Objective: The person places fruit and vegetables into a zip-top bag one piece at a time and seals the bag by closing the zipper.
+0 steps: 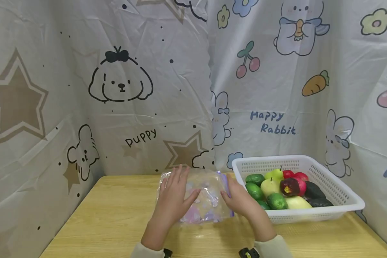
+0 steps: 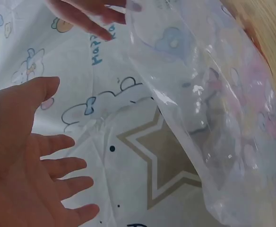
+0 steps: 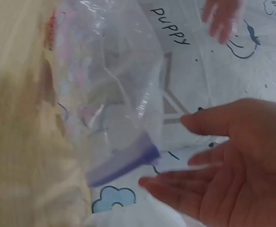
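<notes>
A clear zip bag [image 1: 206, 206] with pastel pink and purple printing lies on the wooden table. Its purple zip edge [image 3: 121, 165] is at the right end. Over the bag's left part is my left hand [image 1: 174, 195]; the left wrist view shows its fingers [image 2: 64, 168] spread and apart from the plastic. My right hand [image 1: 240, 199] is beside the zip edge, thumb and fingers parted. In the right wrist view nothing lies between the right hand's fingers [image 3: 180, 189] and thumb, and a small gap separates them from the zip.
A white plastic basket [image 1: 348, 199] stands on the right of the table, close to my right hand. It holds green, yellow, red and dark fruit and vegetables [image 1: 277, 200]. Printed cloth [image 1: 125, 118] hangs behind and at both sides of the wooden table [image 1: 116, 211].
</notes>
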The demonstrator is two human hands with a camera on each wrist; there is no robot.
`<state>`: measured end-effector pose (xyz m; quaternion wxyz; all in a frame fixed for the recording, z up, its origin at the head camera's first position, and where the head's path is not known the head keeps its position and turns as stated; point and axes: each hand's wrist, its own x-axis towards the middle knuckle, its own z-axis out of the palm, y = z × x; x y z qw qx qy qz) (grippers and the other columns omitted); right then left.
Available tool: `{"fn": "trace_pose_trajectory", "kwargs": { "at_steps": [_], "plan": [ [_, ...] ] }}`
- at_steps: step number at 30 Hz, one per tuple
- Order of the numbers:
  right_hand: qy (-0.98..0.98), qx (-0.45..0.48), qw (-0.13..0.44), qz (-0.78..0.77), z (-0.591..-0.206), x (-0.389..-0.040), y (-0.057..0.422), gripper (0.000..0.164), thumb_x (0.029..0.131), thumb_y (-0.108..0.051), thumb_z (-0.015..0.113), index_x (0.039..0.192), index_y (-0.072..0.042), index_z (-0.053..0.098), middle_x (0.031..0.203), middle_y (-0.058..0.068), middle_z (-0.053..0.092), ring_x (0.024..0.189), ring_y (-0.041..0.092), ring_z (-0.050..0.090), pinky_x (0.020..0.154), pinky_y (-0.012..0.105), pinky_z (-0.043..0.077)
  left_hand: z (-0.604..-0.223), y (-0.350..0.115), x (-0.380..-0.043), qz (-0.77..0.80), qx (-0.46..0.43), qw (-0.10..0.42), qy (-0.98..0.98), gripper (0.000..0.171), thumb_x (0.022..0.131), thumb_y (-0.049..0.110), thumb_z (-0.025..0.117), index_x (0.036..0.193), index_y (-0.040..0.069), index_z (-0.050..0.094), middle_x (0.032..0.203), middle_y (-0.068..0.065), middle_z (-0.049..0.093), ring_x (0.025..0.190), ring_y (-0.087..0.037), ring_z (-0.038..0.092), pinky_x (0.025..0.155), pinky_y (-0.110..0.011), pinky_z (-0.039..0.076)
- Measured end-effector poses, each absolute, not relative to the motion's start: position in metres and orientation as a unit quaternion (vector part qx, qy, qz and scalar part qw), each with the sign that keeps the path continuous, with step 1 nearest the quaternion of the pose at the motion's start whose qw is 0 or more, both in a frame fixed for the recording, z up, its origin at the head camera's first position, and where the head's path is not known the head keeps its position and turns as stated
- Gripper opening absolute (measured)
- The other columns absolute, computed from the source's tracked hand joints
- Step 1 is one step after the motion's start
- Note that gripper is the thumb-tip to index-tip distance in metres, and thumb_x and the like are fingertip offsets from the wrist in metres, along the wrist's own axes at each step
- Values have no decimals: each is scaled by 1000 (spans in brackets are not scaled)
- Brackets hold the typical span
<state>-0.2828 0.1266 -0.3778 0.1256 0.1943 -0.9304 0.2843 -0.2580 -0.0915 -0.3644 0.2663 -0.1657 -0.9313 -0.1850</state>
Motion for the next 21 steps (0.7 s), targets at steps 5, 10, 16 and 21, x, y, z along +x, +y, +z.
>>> {"fn": "trace_pose_trajectory", "kwargs": {
  "at_steps": [5,10,16,21],
  "plan": [
    [-919,140,129,344,-382,-286,122,80,77,-6,67,135,22,21,117,41,57,102,45,59,87,53,53,-360,-86,-255,-207,-208,283,-913,63,88,46,55,140,12,41,150,-18,36,135,-37,31,102,-65,35],
    [-836,99,55,537,-370,-282,114,83,73,-3,68,135,23,19,96,26,70,77,24,68,75,41,59,-358,-80,-253,-242,-249,247,-904,49,91,43,53,136,28,45,153,-14,31,133,-38,34,93,-63,45],
    [-610,144,-167,761,-351,-269,106,49,96,-5,37,136,20,22,98,9,63,87,12,64,81,22,56,-357,-75,-249,-311,-244,187,-899,64,92,55,42,144,18,33,150,-15,35,130,-33,38,98,-57,45],
    [-666,221,-154,695,-346,-262,96,42,97,-2,31,137,10,37,100,10,67,92,18,64,84,32,56,-352,-75,-244,-316,-261,210,-887,66,87,47,58,141,16,36,136,-10,54,114,-22,54,91,-47,52]
  ]
}}
